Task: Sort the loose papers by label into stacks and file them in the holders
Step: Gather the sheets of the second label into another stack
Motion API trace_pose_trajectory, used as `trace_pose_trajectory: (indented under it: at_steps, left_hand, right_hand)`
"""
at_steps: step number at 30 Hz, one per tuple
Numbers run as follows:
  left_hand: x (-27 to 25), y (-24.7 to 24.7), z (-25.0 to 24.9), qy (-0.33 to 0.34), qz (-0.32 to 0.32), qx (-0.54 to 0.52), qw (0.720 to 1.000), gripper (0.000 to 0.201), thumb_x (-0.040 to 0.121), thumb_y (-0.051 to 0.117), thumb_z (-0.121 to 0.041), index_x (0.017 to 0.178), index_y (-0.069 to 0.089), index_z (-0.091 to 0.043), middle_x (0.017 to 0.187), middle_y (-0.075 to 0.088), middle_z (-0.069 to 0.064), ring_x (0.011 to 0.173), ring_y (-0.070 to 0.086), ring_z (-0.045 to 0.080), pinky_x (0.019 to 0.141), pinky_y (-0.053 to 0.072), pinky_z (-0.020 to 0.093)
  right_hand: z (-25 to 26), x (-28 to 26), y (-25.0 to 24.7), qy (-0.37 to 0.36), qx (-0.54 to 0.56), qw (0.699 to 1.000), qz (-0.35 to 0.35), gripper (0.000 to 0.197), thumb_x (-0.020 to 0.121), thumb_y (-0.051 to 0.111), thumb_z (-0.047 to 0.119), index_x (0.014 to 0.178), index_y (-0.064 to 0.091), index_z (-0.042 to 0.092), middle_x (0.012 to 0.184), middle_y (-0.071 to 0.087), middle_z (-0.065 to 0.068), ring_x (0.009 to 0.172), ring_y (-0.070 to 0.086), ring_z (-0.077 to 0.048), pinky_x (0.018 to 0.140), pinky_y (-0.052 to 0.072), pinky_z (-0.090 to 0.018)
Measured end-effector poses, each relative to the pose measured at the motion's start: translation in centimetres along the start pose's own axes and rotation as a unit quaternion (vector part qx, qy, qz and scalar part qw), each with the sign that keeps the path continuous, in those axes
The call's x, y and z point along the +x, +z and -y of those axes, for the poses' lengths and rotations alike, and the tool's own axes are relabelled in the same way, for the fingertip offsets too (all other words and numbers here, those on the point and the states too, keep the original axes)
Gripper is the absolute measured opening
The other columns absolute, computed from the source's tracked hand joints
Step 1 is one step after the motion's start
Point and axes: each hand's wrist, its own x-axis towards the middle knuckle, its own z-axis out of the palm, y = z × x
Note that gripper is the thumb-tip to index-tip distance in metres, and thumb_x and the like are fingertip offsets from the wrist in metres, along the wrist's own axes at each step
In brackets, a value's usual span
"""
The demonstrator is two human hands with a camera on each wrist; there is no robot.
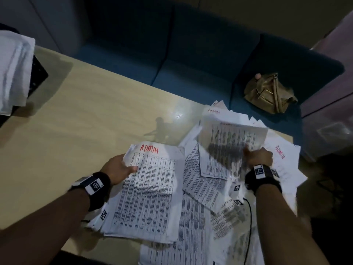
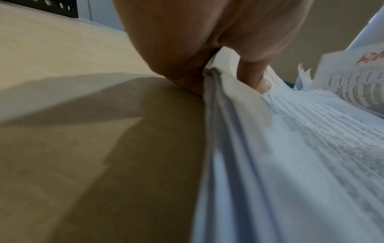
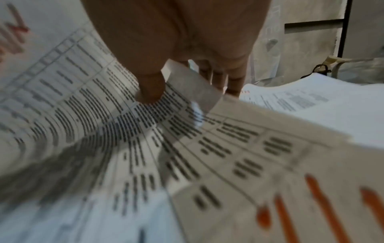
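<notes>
Two hands work over a pale wooden table [image 1: 91, 115] in dim light. The left hand [image 1: 119, 169] grips the left edge of a white printed stack headed ADMIN in red [image 1: 150, 190], thumb on top of the sheets and fingers under them; the left wrist view shows the thumb [image 2: 257, 78] pressing the top page while the stack's edge sits in the crook of the hand. This stack lies toward the near edge of the table, its lower corners close to that edge. The right hand [image 1: 259, 157] pinches a single printed sheet [image 1: 229, 146] by its right side, thumb [image 3: 149, 88] on the printed face and the other fingers behind, and the sheet stands lifted and curled above the heap. Under it a loose spread of white printed papers [image 1: 208, 190] covers the right near corner, several overhanging the right and near edges, two more showing ADMIN in red. At the far left corner a black perforated holder [image 1: 37, 77] carries white sheets [image 1: 14, 69] that droop over its front. Between that holder and the ADMIN stack the wood lies bare across the whole left and far part of the surface. Beyond the far edge runs a dark blue sofa [image 1: 172, 54], with an olive-brown handbag [image 1: 267, 92] on its seat.
</notes>
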Motion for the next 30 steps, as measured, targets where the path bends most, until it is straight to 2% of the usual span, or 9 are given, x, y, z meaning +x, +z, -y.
trace_pose_trajectory:
  at_steps: [5,7,9,14,17,21,24,26,30]
  left_hand:
    - [0.2,-0.3,0.0,-0.005,0.002,0.009,1.000,0.029,0.082,0.071,-0.035,0.109,0.065,-0.026,0.099,0.072,-0.002,0.088,0.068,0.020,0.087,0.053,0.040]
    - [0.2,-0.3,-0.1,-0.008,0.000,0.002,1.000,0.028,0.081,0.072,-0.033,0.107,0.065,-0.025,0.096,0.072,-0.002,0.086,0.068,0.020,0.085,0.054,0.040]
    - [0.2,-0.2,-0.3,-0.010,-0.004,-0.011,1.000,0.028,0.081,0.073,-0.030,0.107,0.066,-0.023,0.096,0.072,-0.002,0.086,0.068,0.019,0.085,0.054,0.039]
    - [-0.3,-0.2,-0.4,-0.015,0.000,-0.051,0.999,0.021,0.082,0.073,-0.024,0.102,0.066,-0.020,0.092,0.073,-0.002,0.086,0.070,0.020,0.081,0.055,0.039]
    - [-0.3,-0.5,-0.5,-0.004,0.010,-0.052,0.999,0.023,0.082,0.073,-0.024,0.104,0.066,-0.020,0.094,0.073,-0.003,0.086,0.069,0.017,0.072,0.052,0.031]
    - [-0.6,-0.6,-0.9,0.007,0.012,-0.065,0.998,0.025,0.090,0.063,-0.036,0.107,0.066,-0.018,0.099,0.069,0.000,0.092,0.065,0.021,0.072,0.046,0.030]
    - [-1.2,-0.5,-1.2,-0.007,-0.020,-0.108,0.994,0.029,0.095,0.053,-0.035,0.103,0.063,-0.009,0.079,0.061,0.002,0.073,0.057,0.020,0.069,0.043,0.030]
    - [-1.5,-0.4,-1.3,-0.012,-0.049,-0.122,0.991,0.029,0.097,0.050,-0.031,0.104,0.061,-0.006,0.068,0.052,0.002,0.061,0.048,0.018,0.062,0.040,0.028]
    - [-1.8,-0.4,-1.0,-0.007,-0.062,-0.143,0.988,0.031,0.098,0.047,-0.030,0.115,0.058,-0.006,0.067,0.050,0.001,0.060,0.047,0.018,0.061,0.041,0.028]
  right_hand:
    - [0.8,-0.8,2.7,0.048,0.015,0.999,-0.003,0.075,0.063,0.080,0.047,0.113,0.050,0.000,0.113,0.054,-0.023,0.100,0.057,-0.042,0.087,0.051,-0.048]
    - [1.1,-1.6,2.4,0.050,0.077,0.996,0.006,0.076,0.068,0.084,0.023,0.126,0.039,0.003,0.123,0.051,-0.022,0.112,0.053,-0.042,0.093,0.048,-0.046]
    - [0.9,-1.8,1.7,0.037,0.095,0.995,0.017,0.072,0.074,0.078,0.015,0.133,0.038,0.005,0.123,0.057,-0.022,0.113,0.055,-0.039,0.093,0.048,-0.043]
    - [0.0,-3.0,-0.8,-0.081,0.099,0.991,-0.036,0.026,0.083,0.060,0.009,0.107,0.067,0.006,0.096,0.069,-0.019,0.092,0.062,-0.037,0.074,0.045,-0.031]
    - [-0.4,-4.5,-2.6,-0.104,0.123,0.987,-0.010,0.021,0.086,0.064,0.017,0.103,0.069,0.007,0.085,0.064,-0.010,0.083,0.059,-0.028,0.072,0.040,-0.028]
    - [-2.0,-6.9,-4.5,-0.092,0.244,0.965,-0.027,0.014,0.091,0.057,0.021,0.097,0.066,0.012,0.082,0.063,-0.009,0.079,0.058,-0.027,0.070,0.041,-0.028]
    - [-2.9,-9.3,-4.6,-0.078,0.312,0.947,-0.024,0.016,0.091,0.056,0.023,0.098,0.066,0.012,0.078,0.062,-0.006,0.065,0.051,-0.022,0.059,0.037,-0.024]
    - [-3.2,-10.8,-4.1,-0.081,0.309,0.947,-0.023,0.020,0.090,0.059,0.021,0.107,0.064,0.011,0.084,0.064,-0.007,0.074,0.055,-0.022,0.065,0.040,-0.026]
    - [-3.3,-12.8,-4.2,-0.060,0.200,0.974,-0.090,0.033,0.086,0.065,0.017,0.117,0.063,0.009,0.095,0.067,-0.015,0.087,0.061,-0.028,0.082,0.043,-0.030]
